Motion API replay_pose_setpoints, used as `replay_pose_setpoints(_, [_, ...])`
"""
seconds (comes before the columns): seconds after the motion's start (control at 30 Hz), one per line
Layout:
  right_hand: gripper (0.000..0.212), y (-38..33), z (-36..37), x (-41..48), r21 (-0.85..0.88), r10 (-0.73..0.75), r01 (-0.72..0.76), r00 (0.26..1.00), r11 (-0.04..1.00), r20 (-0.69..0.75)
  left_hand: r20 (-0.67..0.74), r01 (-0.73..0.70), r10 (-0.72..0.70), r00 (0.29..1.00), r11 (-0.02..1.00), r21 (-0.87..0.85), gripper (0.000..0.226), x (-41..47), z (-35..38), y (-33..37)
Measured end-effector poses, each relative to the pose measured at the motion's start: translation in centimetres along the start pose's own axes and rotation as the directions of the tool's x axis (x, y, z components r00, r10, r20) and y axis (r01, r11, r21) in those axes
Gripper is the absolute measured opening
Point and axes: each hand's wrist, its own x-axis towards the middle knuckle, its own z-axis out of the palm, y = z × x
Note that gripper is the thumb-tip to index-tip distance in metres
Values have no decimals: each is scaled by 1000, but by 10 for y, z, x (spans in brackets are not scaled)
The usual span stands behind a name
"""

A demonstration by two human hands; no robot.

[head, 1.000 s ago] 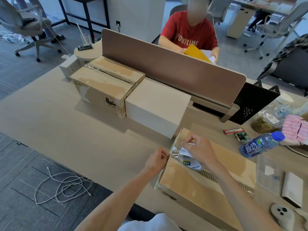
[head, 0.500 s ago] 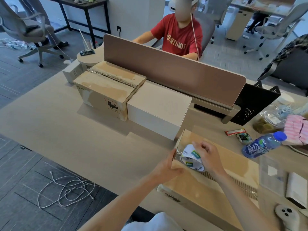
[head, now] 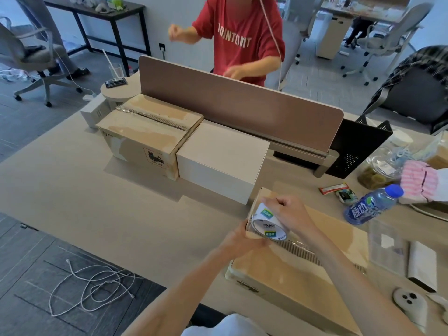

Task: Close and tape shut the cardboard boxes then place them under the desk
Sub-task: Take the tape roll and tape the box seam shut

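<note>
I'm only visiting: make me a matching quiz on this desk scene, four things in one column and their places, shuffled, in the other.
1 tape roll
2 water bottle
3 white box
4 white cable

A on the floor
B gripped by the right hand
C lying on its side on the desk
D beside the far cardboard box

Pairs: 1-B, 2-C, 3-D, 4-A

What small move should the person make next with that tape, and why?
Probably draw the white roll of clear tape along the centre seam of the near brown cardboard box. The right hand grips the roll at the box's far end, the left hand is against that end, and the seam looks untaped beyond it.
</note>
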Motion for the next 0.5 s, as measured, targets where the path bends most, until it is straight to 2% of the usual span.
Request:
replay_pose_setpoints(0.07, [54,2,-2,-1,4,0,0,1000,1000,-2,31,16,-18,999,999,44,49,-1,-2,2])
replay_pose_setpoints(0.17, [54,9,-4,-3,-19,-28,28,1000,999,-8,44,98,-104,994,988,121,69,-3,-1,4])
replay_pose_setpoints(0.27, [54,13,-5,-2,-22,-39,39,999,999,-13,6,124,-128,992,968,220,77,-3,-3,5])
replay_pose_setpoints(0.4, [50,16,-5,3,-14,-7,7,1000,1000,9,-21,154,-153,988,956,251,67,-8,-3,9])
replay_pose_setpoints(0.5, [54,16,-10,5,-79,-18,20,1000,997,26,-36,156,-152,988,960,233,90,-4,-1,4])
